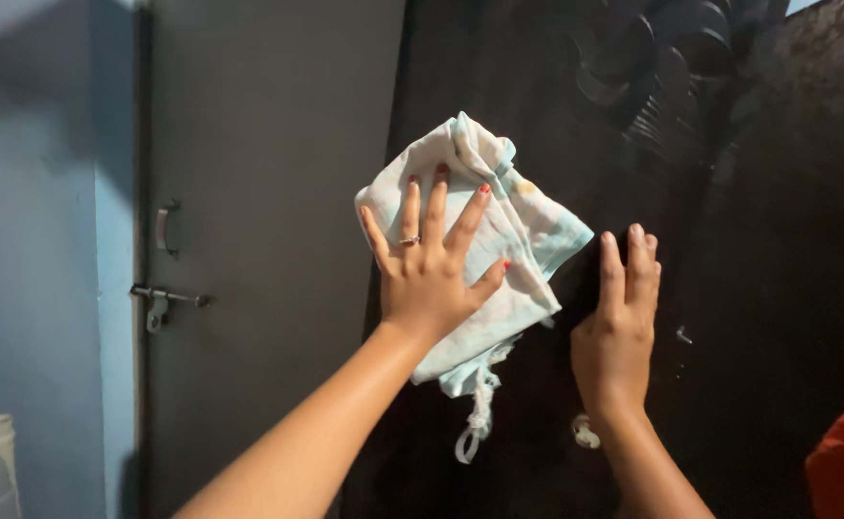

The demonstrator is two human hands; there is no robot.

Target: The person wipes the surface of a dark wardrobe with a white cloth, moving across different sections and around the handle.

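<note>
Pressing a pale cloth (499,231) flat against a dark door (537,96), a person stands close, both arms raised. The door panel fills the middle and right of the view, a carved dark relief (662,77) at its top; a grey door (268,144) with a handle (164,229) and a latch (167,300) stands to its left. The cloth lies bunched and slanting, its long axis running from upper left to lower right, with a knotted string (478,418) hanging below. The left hand (432,269) is on it, fingers spread wide, palm down on its lower left part. The right hand (619,317), fingers together and flat on the bare door, sits just right of the cloth's edge.
</note>
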